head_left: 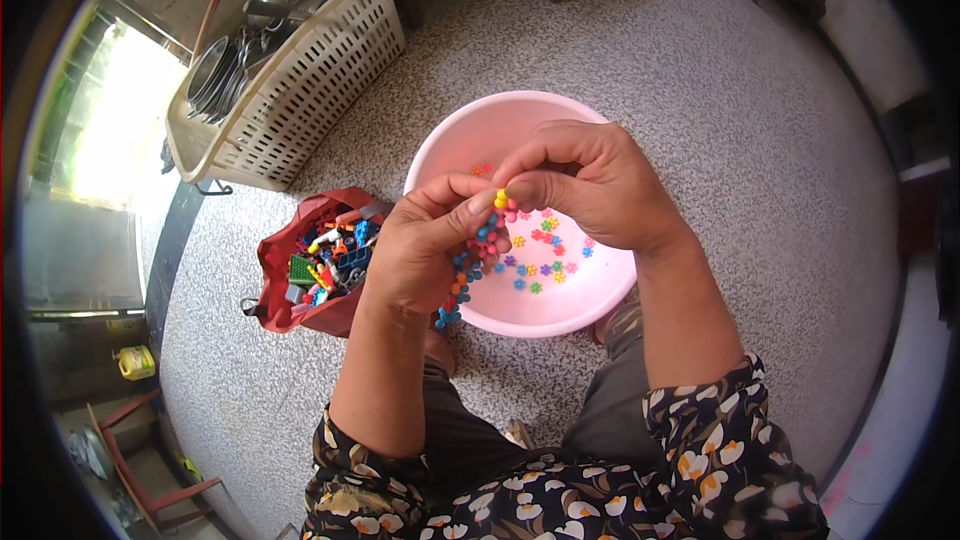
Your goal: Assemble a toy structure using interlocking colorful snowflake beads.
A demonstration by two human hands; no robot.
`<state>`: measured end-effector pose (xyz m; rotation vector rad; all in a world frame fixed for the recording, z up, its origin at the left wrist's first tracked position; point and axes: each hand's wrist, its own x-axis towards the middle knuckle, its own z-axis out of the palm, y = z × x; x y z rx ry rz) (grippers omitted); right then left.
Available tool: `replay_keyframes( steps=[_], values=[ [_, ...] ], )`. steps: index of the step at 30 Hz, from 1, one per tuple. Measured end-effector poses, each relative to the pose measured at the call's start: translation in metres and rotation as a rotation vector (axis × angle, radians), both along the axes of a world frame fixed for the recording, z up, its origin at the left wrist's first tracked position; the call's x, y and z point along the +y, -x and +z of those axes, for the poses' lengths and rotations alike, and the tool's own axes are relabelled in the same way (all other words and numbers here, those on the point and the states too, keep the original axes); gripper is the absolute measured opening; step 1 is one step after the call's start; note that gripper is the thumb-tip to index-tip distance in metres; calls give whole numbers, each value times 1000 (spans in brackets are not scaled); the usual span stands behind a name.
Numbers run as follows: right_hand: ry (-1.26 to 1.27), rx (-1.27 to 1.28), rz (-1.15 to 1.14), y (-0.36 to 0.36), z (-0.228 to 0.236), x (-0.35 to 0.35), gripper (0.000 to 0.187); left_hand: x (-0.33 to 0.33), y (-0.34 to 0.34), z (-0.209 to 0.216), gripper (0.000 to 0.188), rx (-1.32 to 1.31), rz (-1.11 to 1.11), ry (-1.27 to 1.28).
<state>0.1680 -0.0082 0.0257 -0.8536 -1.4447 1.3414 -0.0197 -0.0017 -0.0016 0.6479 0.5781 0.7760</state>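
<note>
Left hand (420, 245) grips a colourful chain (461, 284); right hand (603, 187) pinches (seemingly) its yellow tip (501, 199).

Room right of basin (560, 312), bag (330, 319) at left

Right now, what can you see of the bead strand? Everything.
The bead strand is a chain of small, knobbed, plastic-looking pieces in blue, pink, orange, red and yellow. It is in the grip of the left hand, which partly hides it, and its lower end hangs over the pink basin's left side in view. A yellow piece tops it, at the right hand's fingertips; contact there is unclear.
</note>
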Motion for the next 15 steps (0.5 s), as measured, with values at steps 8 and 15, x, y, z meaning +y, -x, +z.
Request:
replay_keyframes(
  steps=[8,15],
  values=[
    [188,225,-76,9,-8,1,16,0,-2,0,17,-78,72,-30],
    [94,97,-285,5,-10,7,21,1,-3,2,21,-98,95,26]
  ],
)
